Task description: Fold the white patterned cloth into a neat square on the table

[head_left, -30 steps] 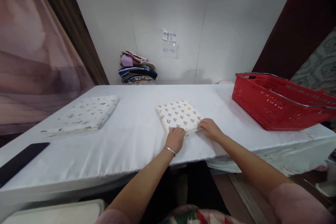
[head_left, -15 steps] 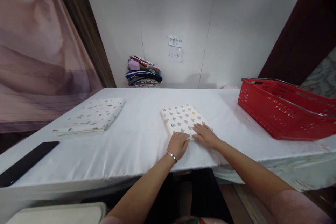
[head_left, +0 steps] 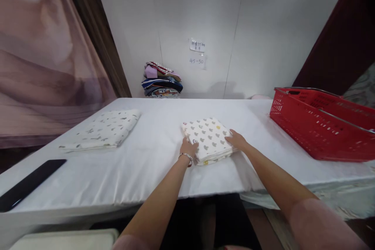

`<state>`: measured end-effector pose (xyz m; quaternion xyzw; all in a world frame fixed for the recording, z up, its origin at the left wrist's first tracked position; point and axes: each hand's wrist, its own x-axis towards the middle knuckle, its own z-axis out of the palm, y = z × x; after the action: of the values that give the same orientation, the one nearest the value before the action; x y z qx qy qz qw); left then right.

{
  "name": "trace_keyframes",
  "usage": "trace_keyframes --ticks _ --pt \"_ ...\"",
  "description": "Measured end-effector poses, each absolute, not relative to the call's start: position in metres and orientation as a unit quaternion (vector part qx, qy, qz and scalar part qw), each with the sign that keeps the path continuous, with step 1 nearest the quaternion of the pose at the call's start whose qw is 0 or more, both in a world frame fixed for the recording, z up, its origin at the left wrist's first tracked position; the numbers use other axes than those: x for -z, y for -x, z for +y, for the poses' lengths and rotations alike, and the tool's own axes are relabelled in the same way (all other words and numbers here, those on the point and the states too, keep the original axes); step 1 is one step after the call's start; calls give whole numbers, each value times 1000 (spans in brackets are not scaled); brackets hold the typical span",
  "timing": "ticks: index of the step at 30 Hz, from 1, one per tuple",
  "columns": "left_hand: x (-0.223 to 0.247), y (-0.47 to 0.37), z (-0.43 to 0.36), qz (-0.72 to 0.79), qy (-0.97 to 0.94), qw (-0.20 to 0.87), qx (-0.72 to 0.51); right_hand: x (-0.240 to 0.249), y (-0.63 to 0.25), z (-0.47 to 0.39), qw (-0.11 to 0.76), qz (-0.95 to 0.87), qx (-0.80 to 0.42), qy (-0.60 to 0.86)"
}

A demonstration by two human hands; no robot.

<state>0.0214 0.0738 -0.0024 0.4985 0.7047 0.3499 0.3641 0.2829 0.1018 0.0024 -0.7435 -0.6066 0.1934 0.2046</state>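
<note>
A folded white cloth with grey mouse-head prints (head_left: 209, 136) lies near the front middle of the white table. My left hand (head_left: 189, 149), with a bracelet at the wrist, grips its left edge, thumb on top and the other fingers at the side. At the opposite edge, my right hand (head_left: 236, 140) holds the cloth, thumb over the top and fingers along the far right side. Its layers show along the front edge. Another folded white cloth with small dark prints (head_left: 105, 129) lies flat at the left.
A red basket (head_left: 325, 129) stands at the right of the table (head_left: 158, 125). A black phone-like slab (head_left: 29, 183) lies at the front left. Behind the table is a stack of folded fabrics (head_left: 162, 80); paper labels (head_left: 197, 61) are on the wall.
My hands have moved apart from the cloth's front edge to its left and right sides and taken hold there. The front of the cloth now shows its layers.
</note>
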Motion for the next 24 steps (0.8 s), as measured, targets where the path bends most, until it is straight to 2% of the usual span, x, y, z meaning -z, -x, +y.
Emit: trace_keyframes --ticks 4,10,13,17,19,21,24 --pt "1 -16 94 680 -522 359 -368 -3 -272 85 168 -602 -207 752" --pt "-6 17 119 694 -542 330 -340 -6 -254 44 175 -635 -261 706" --pt "-4 20 112 696 -552 318 -332 -11 -253 40 160 -657 -209 706" --pt "0 16 90 663 -633 186 -353 -18 -243 43 202 -753 -73 622" --pt "4 17 80 630 -681 129 -350 -17 -235 42 193 -812 -55 547" --pt "9 20 75 608 -707 131 -338 -12 -227 38 147 -851 -67 500" --pt "17 25 74 592 -701 190 -349 -5 -222 31 98 -863 -80 489"
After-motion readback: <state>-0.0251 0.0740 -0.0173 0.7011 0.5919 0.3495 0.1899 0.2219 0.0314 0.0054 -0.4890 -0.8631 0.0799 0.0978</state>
